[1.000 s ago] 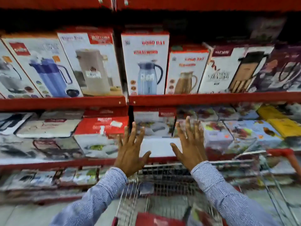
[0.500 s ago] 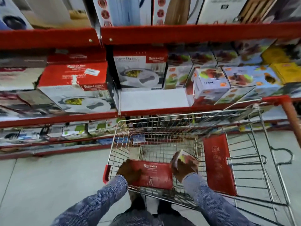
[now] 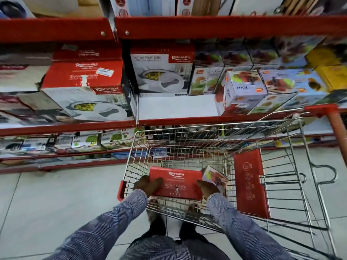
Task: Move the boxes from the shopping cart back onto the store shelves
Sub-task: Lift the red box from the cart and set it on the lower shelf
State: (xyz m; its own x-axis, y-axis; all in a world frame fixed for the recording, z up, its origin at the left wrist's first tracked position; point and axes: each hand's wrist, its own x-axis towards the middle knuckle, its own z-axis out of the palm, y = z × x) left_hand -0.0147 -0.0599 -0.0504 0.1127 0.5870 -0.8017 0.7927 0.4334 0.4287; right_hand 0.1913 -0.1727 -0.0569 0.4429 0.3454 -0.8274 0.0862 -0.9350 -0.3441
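A red casserole box (image 3: 176, 182) lies in the wire shopping cart (image 3: 221, 128), red top face up. My left hand (image 3: 148, 184) grips its left side and my right hand (image 3: 207, 187) grips its right side. Beside my right hand a smaller juicer box (image 3: 216, 175) leans in the cart. On the middle shelf (image 3: 174, 120) stands a matching casserole box (image 3: 161, 72), with a bare white patch of shelf (image 3: 176, 106) in front of it. Another matching box (image 3: 84, 91) sits to the left.
Juicer boxes (image 3: 244, 91) fill the shelf to the right of the bare patch. The cart's red child-seat flap (image 3: 249, 182) and red handle (image 3: 336, 126) are at the right. Lower shelves (image 3: 65, 145) hold small boxes. Grey tiled floor (image 3: 56, 203) lies to the left.
My hands came down from the shelf into the cart and closed on the red casserole box. The view tilted downward. Since half a second ago the box sits slightly higher between my hands.
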